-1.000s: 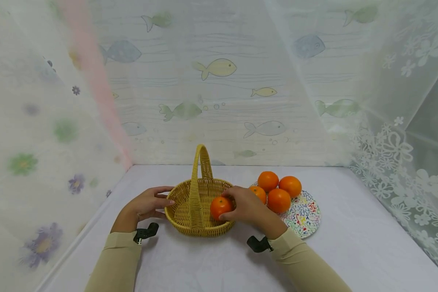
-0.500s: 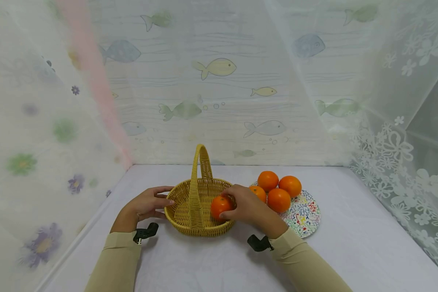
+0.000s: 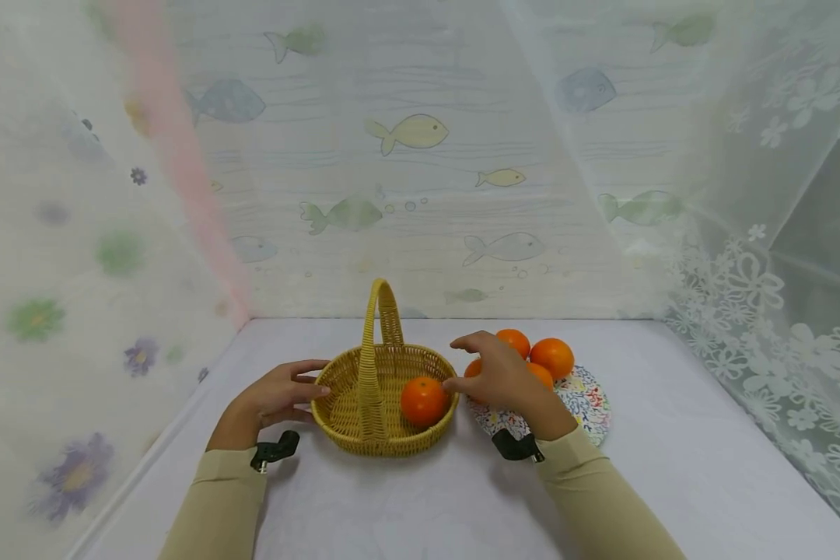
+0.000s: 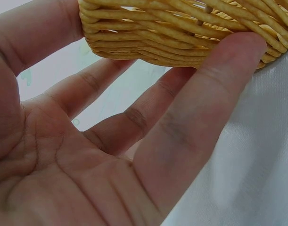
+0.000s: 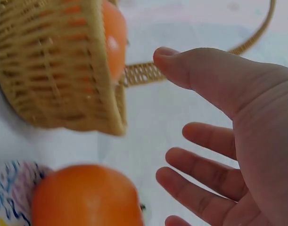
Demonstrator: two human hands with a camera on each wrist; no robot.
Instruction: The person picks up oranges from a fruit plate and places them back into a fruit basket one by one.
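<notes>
A yellow wicker basket [image 3: 353, 443] with a tall arched handle [image 3: 368, 373] stands in the middle of the table. My left hand [image 3: 276, 395] holds its left rim; the thumb laps over the edge, and the other fingers [image 4: 169, 125] lie spread against the outer wall. One orange [image 3: 423, 402] sits in the basket's right half. Just right of that rim, my right hand [image 3: 507, 377] has its thumb and fingers spread, nothing between them. Beneath and behind it, several oranges [image 3: 553, 358] rest on a speckled plate [image 3: 588, 404], partly hidden by the hand.
White cloth covers the table [image 3: 406, 505]. A fish-printed curtain [image 3: 420, 179] hangs along the back edge, with a floral sheet [image 3: 77, 350] on the left and lacy netting [image 3: 749, 311] on the right.
My right hand has let go of the orange, leaving it in the basket, and moved right, out over the rim toward the plate. The left hand has kept its hold.
</notes>
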